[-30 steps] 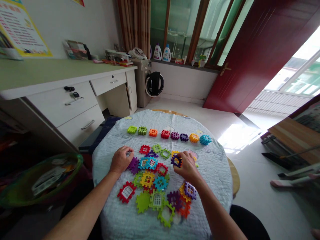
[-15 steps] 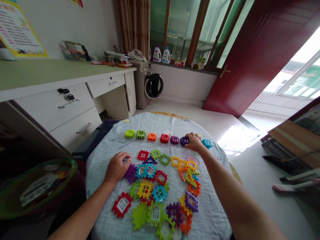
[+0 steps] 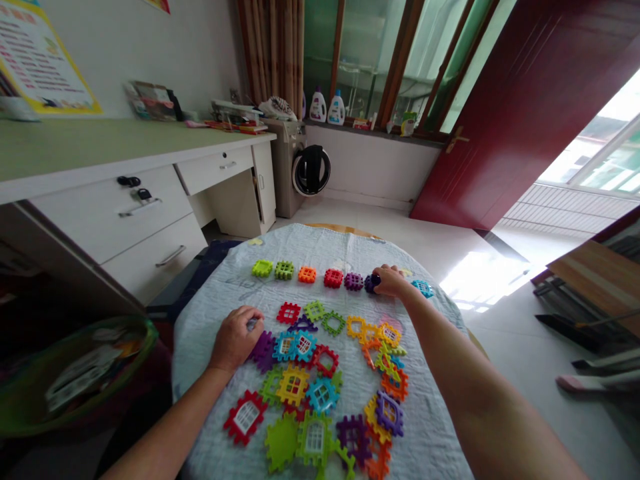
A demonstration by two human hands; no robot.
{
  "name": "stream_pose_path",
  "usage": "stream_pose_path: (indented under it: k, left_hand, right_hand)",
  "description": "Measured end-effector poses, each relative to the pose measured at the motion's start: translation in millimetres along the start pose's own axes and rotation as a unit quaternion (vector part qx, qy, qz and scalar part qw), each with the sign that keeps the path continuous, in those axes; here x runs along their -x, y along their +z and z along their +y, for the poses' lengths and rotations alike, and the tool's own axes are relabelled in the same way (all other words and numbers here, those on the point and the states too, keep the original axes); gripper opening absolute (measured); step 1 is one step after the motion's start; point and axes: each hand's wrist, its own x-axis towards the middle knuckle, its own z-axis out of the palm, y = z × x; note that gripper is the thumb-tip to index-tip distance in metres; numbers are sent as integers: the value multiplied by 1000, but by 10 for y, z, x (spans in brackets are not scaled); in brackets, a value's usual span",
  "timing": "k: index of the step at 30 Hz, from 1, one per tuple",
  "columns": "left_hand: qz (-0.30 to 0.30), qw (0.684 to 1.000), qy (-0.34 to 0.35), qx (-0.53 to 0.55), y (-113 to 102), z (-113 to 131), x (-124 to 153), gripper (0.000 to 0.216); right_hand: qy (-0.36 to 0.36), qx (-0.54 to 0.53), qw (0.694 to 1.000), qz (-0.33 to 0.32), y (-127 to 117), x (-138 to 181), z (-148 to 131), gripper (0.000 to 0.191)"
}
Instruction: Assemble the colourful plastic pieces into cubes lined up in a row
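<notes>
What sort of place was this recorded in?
Probably a room in a home: a front-loading washing machine stands beyond the desk, and bottles that look like laundry detergent stand by the window.

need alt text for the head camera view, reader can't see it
A person's right hand touches a dark purple stack in a row of toy pieces on a cloth-covered table. The left hand is beside a purple piece, with more pieces spread nearby. Beyond are a desk, washing machine and red door.
</notes>
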Motion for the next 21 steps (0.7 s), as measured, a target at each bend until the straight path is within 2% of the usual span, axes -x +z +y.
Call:
stream_pose_path:
  k: [6,10,13,16,18,21]
  left_hand:
    - [-1,1000,2,-1,1,-10,11,15]
    - [-1,1000,-1,0,0,-4,5,15]
    - [-6,1000,1,-2,-2,1,0,15]
    - [-6,1000,1,-4,-6,5,2,16]
    - [-5,1000,0,-6,-9,9,5,16]
    - [-4,1000,-3,-12,-14,20,7,17]
  right_hand:
    - [5,-6,1000,20,31,29,-10,58]
    - [19,-22,998,61,-25,185,-10,65]
    - [19,-67,991,115,-41,464,1,57]
    - [-24,-135,980,147,7,876,3,47]
    - [-58,-196,970,132,73,1179,-13,39]
    - [-66,-279,955,70,205,1586,-68,26]
